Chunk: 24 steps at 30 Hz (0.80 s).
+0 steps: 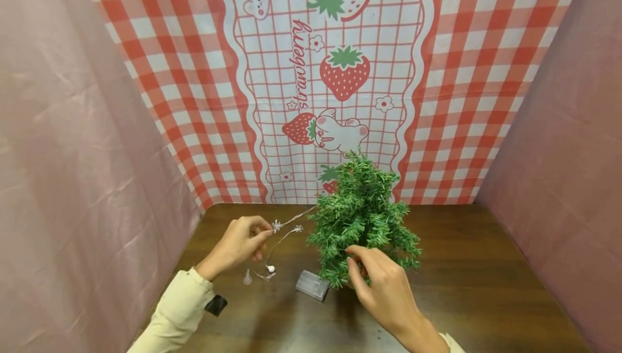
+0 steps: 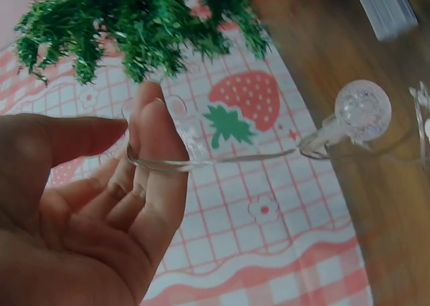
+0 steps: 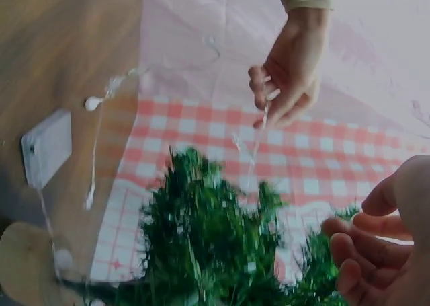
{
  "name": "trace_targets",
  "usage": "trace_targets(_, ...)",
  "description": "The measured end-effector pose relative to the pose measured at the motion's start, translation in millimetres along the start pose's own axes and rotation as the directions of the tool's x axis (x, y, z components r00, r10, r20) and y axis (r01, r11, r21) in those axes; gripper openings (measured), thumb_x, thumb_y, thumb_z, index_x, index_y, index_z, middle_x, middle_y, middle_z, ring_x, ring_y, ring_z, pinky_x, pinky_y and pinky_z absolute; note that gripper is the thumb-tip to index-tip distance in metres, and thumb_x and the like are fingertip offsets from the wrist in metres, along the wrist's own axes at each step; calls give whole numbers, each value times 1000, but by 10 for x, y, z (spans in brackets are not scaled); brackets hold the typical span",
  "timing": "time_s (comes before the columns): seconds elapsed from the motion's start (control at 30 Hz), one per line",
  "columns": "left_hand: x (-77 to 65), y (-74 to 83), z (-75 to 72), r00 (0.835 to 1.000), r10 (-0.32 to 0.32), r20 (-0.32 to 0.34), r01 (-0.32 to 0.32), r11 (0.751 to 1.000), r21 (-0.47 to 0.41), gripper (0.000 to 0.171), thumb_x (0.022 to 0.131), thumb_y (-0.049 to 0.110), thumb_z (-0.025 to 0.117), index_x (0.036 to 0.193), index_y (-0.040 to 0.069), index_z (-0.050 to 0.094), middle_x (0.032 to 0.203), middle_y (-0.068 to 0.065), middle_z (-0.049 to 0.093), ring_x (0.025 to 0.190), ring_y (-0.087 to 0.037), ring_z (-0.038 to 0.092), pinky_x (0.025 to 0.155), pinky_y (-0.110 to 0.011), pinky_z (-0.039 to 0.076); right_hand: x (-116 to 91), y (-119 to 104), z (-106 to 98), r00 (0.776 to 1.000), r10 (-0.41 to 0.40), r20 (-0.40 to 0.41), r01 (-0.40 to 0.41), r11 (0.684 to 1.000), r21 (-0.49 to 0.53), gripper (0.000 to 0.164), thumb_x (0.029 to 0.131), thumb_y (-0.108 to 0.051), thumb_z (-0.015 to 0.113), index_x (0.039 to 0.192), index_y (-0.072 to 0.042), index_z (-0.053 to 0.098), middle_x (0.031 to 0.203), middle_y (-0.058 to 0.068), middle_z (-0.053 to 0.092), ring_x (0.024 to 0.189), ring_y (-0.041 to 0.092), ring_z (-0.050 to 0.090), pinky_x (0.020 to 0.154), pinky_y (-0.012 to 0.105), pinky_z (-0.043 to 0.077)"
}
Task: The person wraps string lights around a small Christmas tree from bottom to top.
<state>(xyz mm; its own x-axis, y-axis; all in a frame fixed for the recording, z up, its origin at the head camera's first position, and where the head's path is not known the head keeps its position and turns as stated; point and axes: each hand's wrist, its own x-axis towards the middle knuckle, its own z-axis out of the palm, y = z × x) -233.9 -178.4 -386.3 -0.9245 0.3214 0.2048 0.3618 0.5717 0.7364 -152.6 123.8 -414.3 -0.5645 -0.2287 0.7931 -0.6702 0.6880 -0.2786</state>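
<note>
My left hand [image 1: 241,239] pinches the thin clear wire of a string of lights between thumb and index finger, left of a small artificial Christmas tree [image 1: 362,207]. A clear snowflake-shaped light [image 1: 276,226] sits right at its fingertips, and the wire runs on toward the tree. In the left wrist view, a clear round bulb [image 2: 363,111] hangs on the wire to the right of the fingers. My right hand [image 1: 386,283] is in front of the tree's lower branches, fingers loosely bent and thumb apart, with nothing seen between them. In the right wrist view it is beside the green branches [image 3: 208,232].
A clear battery box [image 1: 312,285] lies on the brown wooden table [image 1: 461,288], left of the tree's foot. Loose lights, including a white bulb [image 1: 270,269], lie below my left hand. A red-and-white strawberry cloth [image 1: 340,126] hangs behind, with pink curtains [image 1: 549,126] at both sides.
</note>
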Motion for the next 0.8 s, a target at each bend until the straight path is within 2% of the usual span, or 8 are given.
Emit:
trace_targets(0.2, -27, 83, 41, 996, -71, 51, 79, 984, -159, 16, 98, 7, 62, 100, -7, 68, 66, -11, 67, 52, -26, 67, 50, -39, 57, -13, -270, 255, 995, -94, -32, 92, 993, -74, 12, 92, -12, 61, 97, -7, 72, 83, 0, 69, 66, 11, 56, 58, 24, 47)
trace_targets(0.3, -52, 123, 41, 991, -96, 98, 117, 964, -238, 20, 99, 11, 62, 103, -7, 68, 72, -14, 68, 58, -31, 70, 55, -42, 59, -33, -400, 439, 996, -32, 81, 31, 999, 14, 15, 89, -13, 68, 103, -9, 72, 89, -2, 70, 74, 7, 57, 63, 21, 48)
trace_targets(0.37, -78, 136, 37, 985, -112, 128, 145, 948, -283, 22, 99, 12, 61, 105, -8, 68, 74, -16, 68, 61, -33, 70, 58, -43, 60, -42, -459, 589, 982, 35, 187, -52, 995, 88, 22, 90, -16, 70, 111, -10, 70, 94, -2, 69, 80, 6, 59, 67, 21, 50)
trace_targets(0.5, -130, 127, 53, 971, -133, 197, 201, 903, -380, 25, 101, 11, 57, 107, -11, 67, 77, -18, 68, 63, -29, 71, 61, -41, 60, -71, -521, 880, 892, 158, 423, -278, 930, 239, 37, 99, -29, 61, 131, -10, 62, 110, 1, 67, 99, 11, 62, 80, 27, 54)
trace_targets(0.6, -141, 96, 100, 958, -133, 255, 241, 855, -459, 29, 103, 12, 54, 110, -14, 65, 79, -21, 68, 63, -24, 70, 63, -42, 61, -131, -529, 1044, 817, 161, 554, -394, 858, 330, 48, 103, -39, 52, 141, -10, 53, 127, 3, 63, 116, 18, 58, 95, 38, 51)
trace_targets(0.67, -137, 62, 144, 947, -141, 288, 274, 824, -496, 31, 103, 14, 53, 112, -14, 64, 80, -20, 68, 63, -21, 70, 64, -40, 61, -188, -533, 1117, 782, 131, 609, -427, 825, 371, 48, 104, -43, 48, 140, -11, 53, 132, 3, 60, 122, 20, 55, 99, 40, 48)
trace_targets(0.73, -135, 17, 181, 939, -157, 307, 303, 802, -515, 32, 103, 15, 53, 112, -13, 64, 79, -17, 68, 63, -19, 69, 64, -38, 60, -245, -545, 1166, 760, 93, 643, -443, 798, 409, 42, 105, -41, 47, 133, -12, 58, 129, 1, 61, 121, 18, 55, 97, 38, 49)
trace_targets(0.8, -139, -35, 211, 932, -184, 314, 331, 785, -524, 30, 102, 15, 54, 111, -12, 65, 76, -14, 67, 61, -17, 67, 63, -37, 60, -303, -556, 1200, 758, 67, 649, -447, 778, 442, 33, 105, -38, 47, 123, -13, 62, 118, -2, 64, 111, 12, 58, 86, 30, 51)
